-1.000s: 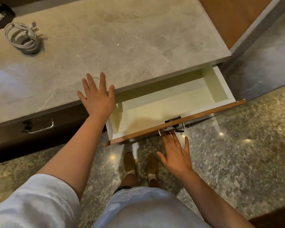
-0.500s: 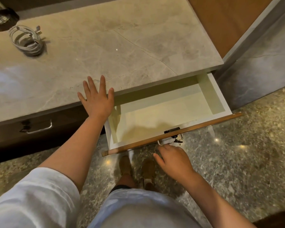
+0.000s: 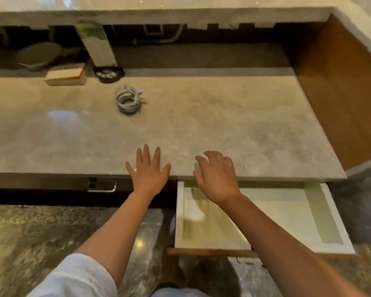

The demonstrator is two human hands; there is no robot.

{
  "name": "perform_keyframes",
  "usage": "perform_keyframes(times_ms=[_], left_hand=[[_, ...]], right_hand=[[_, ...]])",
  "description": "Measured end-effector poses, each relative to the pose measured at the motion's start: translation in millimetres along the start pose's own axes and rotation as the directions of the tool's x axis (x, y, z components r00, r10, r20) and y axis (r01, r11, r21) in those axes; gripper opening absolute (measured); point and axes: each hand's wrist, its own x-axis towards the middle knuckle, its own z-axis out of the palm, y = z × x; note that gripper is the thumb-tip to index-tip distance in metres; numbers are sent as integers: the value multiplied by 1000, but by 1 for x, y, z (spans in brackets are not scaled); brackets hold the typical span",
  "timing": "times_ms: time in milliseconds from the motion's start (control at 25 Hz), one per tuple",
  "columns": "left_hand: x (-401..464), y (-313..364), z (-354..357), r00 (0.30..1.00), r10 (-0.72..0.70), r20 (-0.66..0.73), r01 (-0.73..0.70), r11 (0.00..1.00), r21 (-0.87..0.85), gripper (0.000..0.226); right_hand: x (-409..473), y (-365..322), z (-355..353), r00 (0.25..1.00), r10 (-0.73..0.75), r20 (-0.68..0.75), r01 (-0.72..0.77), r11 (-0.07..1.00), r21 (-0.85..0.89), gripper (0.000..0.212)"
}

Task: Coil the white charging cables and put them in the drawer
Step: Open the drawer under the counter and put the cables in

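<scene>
- The white charging cables (image 3: 128,101) lie as one coiled bundle on the stone surface (image 3: 201,125), toward its back and left of middle, with a connector end sticking out to the right; the blur hides how many separate cables make up the bundle.
- The coil sits well apart from both hands and from the drawer (image 3: 334,213), so nothing has hold of it.
- The left hand (image 3: 149,171) lies flat on the front edge of the surface, fingers straight and spread, holding nothing.
- The right hand (image 3: 216,175) reaches over the same front edge just beside the left, fingers loosely bent and pointed toward the back, also empty; whether its fingertips touch the stone I cannot tell.
- One drawer stands pulled out below the surface on the right, and no cable shows in the part of its pale inside that is in view; the right forearm crosses above it.
- Judged from this, the coiling looks done and the drawer is ready, so the step in hand is fetching the coil.
- The next move calls for a long reach to the back, a grip round the whole bundle so the loops do not spring loose, then carrying it down into the drawer.
- Counted: one coil, one open drawer, one closed drawer with a metal handle (image 3: 102,188) to the left, two hands.
- Behind the coil stand a dark round dish (image 3: 108,74) and a pale block (image 3: 64,76).
</scene>
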Motion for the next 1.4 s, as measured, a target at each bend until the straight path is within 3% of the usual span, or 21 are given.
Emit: perform_keyframes(times_ms=[400, 520, 640, 720, 840, 960, 1400], left_hand=[[59, -68, -19, 991, -123, -54, 123, 992, 7, 62], [59, -69, -15, 989, -126, -76, 126, 992, 0, 63], [59, -70, -16, 989, -119, -86, 118, 993, -10, 65], [59, -70, -17, 992, -114, -62, 113, 994, -13, 66], [59, -70, -18, 991, -114, -63, 112, 993, -31, 65], [59, -70, -17, 991, -111, -71, 108, 993, -47, 65], [60, -69, -16, 994, -100, -43, 100, 995, -5, 65]], right_hand=[[169, -72, 0, 993, -99, 66, 94, 992, 78, 46], [206, -92, 9, 985, -172, 3, 172, 982, 81, 50], [240, -115, 22, 940, -340, -29, 340, 940, 4, 50], [263, -129, 28, 906, -423, 34, 424, 902, -80, 42], [283, -139, 38, 871, -456, 181, 488, 846, -215, 30], [291, -138, 44, 858, -470, 209, 511, 823, -249, 31], [279, -108, 60, 841, -541, 5, 539, 836, -106, 16]])
